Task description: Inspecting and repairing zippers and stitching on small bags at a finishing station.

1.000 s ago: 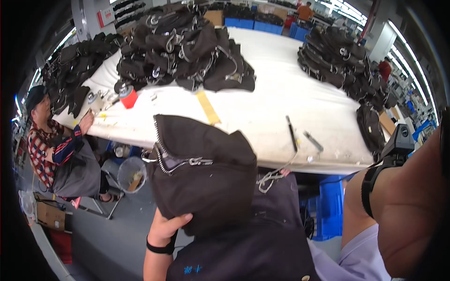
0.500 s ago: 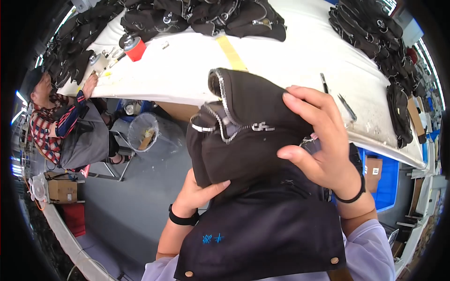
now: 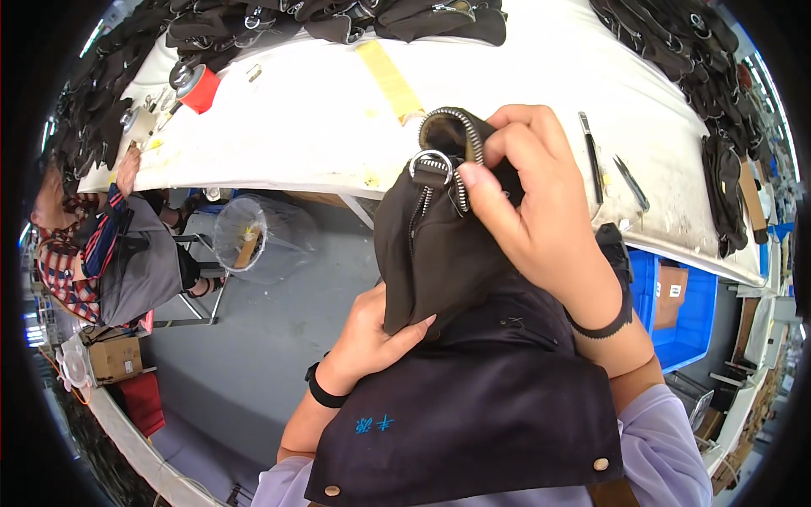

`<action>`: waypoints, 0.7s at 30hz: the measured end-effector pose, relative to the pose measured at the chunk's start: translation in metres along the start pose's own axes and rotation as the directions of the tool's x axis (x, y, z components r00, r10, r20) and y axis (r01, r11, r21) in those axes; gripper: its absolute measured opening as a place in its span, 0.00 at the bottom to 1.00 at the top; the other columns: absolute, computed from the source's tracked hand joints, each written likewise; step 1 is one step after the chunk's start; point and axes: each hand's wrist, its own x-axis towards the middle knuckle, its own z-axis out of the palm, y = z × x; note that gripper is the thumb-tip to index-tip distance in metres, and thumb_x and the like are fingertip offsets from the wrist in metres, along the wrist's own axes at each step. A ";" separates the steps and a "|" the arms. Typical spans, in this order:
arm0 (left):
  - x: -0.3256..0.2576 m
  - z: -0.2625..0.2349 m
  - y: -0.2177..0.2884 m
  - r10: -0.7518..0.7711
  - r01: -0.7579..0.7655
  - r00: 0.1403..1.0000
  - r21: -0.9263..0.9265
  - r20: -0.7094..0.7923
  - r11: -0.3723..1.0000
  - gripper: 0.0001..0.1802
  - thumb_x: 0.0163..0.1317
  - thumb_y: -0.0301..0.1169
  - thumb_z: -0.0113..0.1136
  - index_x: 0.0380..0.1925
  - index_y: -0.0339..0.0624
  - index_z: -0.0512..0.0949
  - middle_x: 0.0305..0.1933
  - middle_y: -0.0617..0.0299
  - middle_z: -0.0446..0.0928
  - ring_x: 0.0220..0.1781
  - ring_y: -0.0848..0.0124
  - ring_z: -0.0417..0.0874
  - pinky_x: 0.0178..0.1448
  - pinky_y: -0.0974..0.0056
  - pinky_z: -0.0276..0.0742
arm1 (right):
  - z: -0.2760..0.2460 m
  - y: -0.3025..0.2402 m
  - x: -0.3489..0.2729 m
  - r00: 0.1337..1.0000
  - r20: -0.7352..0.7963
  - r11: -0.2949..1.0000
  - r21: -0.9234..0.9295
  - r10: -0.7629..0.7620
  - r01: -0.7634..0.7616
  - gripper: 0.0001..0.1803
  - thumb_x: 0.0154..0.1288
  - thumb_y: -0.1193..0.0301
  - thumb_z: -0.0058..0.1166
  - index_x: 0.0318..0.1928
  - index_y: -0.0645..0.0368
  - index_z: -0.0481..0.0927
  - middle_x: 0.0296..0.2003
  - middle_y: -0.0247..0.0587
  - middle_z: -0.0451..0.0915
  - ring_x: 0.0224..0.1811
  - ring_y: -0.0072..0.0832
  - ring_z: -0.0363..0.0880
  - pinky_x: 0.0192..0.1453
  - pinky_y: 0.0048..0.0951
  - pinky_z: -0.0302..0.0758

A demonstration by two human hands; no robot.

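Where black zippered bag (image 3: pixel 435 270) is held, above dark apron (image 3: pixel 473 406), I log long axis running outward, metal ring (image 3: pixel 432 153) at far end. Right hand (image 3: pixel 541 211), nearer ring: thumb and fingers clamped on zipper edge (image 3: pixel 478 145). Left hand (image 3: pixel 366 331): clamped on near end. Beyond: white table (image 3: pixel 296 110), tweezers (image 3: pixel 631 184).

On the white cloth-covered surface (image 3: pixel 287 127), a red cylindrical can (image 3: pixel 199 90) is left of a flat yellow strip (image 3: pixel 387 78), a slim black tool (image 3: pixel 590 157) right. Before the strip is a black zipped fabric pouch (image 3: pixel 452 262), between a round clear plastic bin (image 3: pixel 226 230), left, and a blue plastic crate (image 3: pixel 688 336), right.
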 end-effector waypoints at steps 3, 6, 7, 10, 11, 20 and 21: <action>0.007 -0.009 -0.011 -0.111 0.113 0.991 -0.033 0.068 0.993 0.09 0.56 0.21 0.63 0.38 0.35 0.79 0.41 0.57 0.81 0.41 0.68 0.82 0.45 0.64 0.75 | 0.020 0.032 0.001 0.983 -0.016 0.957 0.234 0.182 -0.174 0.08 0.61 0.74 0.56 0.34 0.67 0.74 0.36 0.45 0.72 0.36 0.34 0.71 0.42 0.31 0.69; 0.013 -0.018 -0.031 -0.334 0.344 0.938 -0.321 0.087 0.882 0.15 0.58 0.21 0.63 0.46 0.31 0.77 0.45 0.58 0.82 0.46 0.71 0.80 0.53 0.64 0.74 | 0.037 0.059 0.000 0.801 0.177 0.582 0.601 0.572 -0.548 0.10 0.71 0.71 0.48 0.34 0.66 0.74 0.30 0.33 0.73 0.32 0.17 0.66 0.38 0.23 0.67; 0.017 -0.022 -0.036 -0.375 0.376 0.922 -0.447 0.095 0.812 0.15 0.59 0.23 0.64 0.46 0.31 0.77 0.45 0.59 0.81 0.47 0.72 0.79 0.52 0.65 0.75 | 0.042 0.066 0.003 0.777 0.215 0.524 0.629 0.592 -0.574 0.11 0.72 0.70 0.47 0.34 0.66 0.74 0.29 0.30 0.72 0.32 0.14 0.65 0.36 0.21 0.66; 0.029 -0.032 -0.043 -0.440 0.423 0.894 -0.483 0.085 0.767 0.18 0.58 0.27 0.68 0.47 0.31 0.76 0.43 0.60 0.81 0.47 0.72 0.79 0.50 0.65 0.75 | 0.061 0.078 0.009 0.816 0.161 0.616 0.580 0.555 -0.533 0.12 0.73 0.69 0.46 0.33 0.64 0.74 0.26 0.25 0.69 0.29 0.12 0.61 0.33 0.19 0.63; 0.033 -0.036 -0.041 -0.454 0.440 0.889 -0.398 0.064 0.805 0.21 0.56 0.29 0.71 0.47 0.31 0.76 0.40 0.60 0.81 0.45 0.70 0.80 0.50 0.64 0.75 | 0.065 0.079 0.011 0.810 0.173 0.607 0.579 0.560 -0.544 0.12 0.73 0.69 0.46 0.33 0.64 0.74 0.26 0.25 0.69 0.29 0.12 0.61 0.33 0.19 0.63; 0.102 -0.068 0.002 0.260 -0.086 0.933 0.548 -0.248 0.832 0.28 0.38 0.44 0.80 0.38 0.42 0.80 0.37 0.62 0.75 0.42 0.65 0.73 0.45 0.61 0.68 | 0.077 0.087 0.018 0.786 0.181 0.545 0.629 0.591 -0.554 0.09 0.74 0.73 0.43 0.35 0.61 0.72 0.25 0.23 0.66 0.29 0.11 0.57 0.32 0.18 0.59; 0.113 -0.066 0.007 0.249 -0.079 0.937 0.545 -0.245 0.835 0.28 0.38 0.44 0.80 0.38 0.42 0.80 0.37 0.62 0.75 0.42 0.65 0.73 0.45 0.61 0.68 | 0.077 0.087 0.016 0.796 0.174 0.552 0.635 0.579 -0.540 0.09 0.74 0.73 0.43 0.35 0.62 0.72 0.26 0.24 0.67 0.29 0.11 0.58 0.32 0.18 0.60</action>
